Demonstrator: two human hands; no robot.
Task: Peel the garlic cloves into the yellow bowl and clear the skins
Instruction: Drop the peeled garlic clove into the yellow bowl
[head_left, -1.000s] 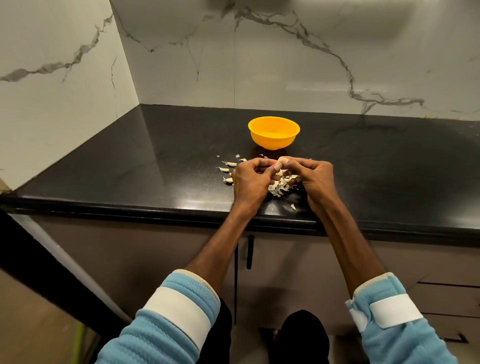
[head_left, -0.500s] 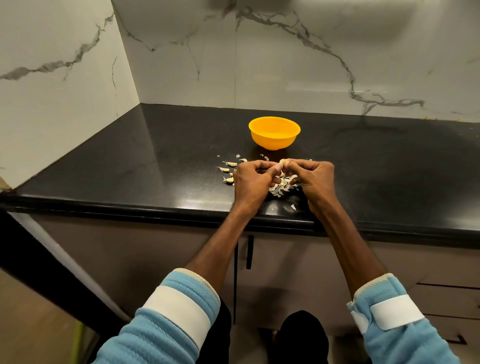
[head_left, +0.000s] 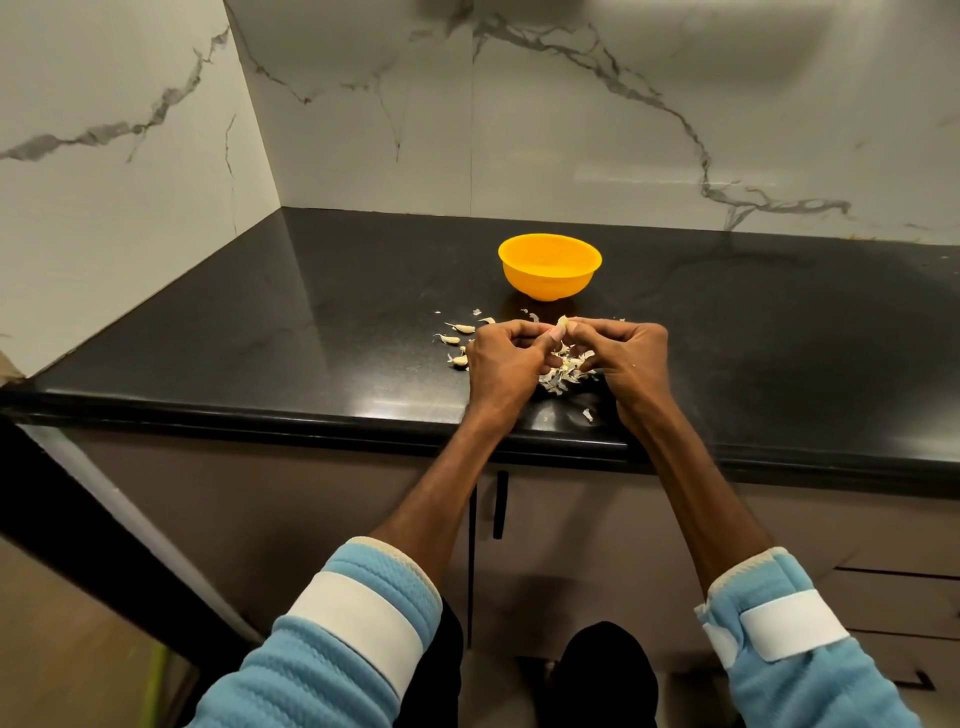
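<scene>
**Both hands pinch 1 garlic clove above the skin pile**

The left hand (head_left: 501, 364) and the right hand (head_left: 626, 358) meet over the black countertop (head_left: 311, 312), knuckles up and fingers curled inward. Between their fingertips they hold 1 pale garlic clove (head_left: 562, 323). The left thumb lies against its underside and the right fingertips close on it from the other side. How much skin is left on this clove is too small to tell.

Directly beneath the hands lies a loose pile of skins (head_left: 563, 371), partly hidden by the fingers. 1 stray flake (head_left: 587, 414) sits apart from it, nearer the counter's front edge. Just to the left of the left hand, 3 loose cloves (head_left: 462, 328) rest on the counter with a few small scraps around them.

The yellow bowl (head_left: 549, 267) stands upright on the counter just beyond the hands, touching neither of them. From this angle its inside is only partly visible and no contents can be made out.

Both forearms reach over the counter edge from light blue sleeves (head_left: 332, 654), each with a white band. Veined white marble walls (head_left: 623, 130) meet in a corner behind the counter. Below it, a cabinet front carries a dark vertical handle (head_left: 500, 504).
</scene>
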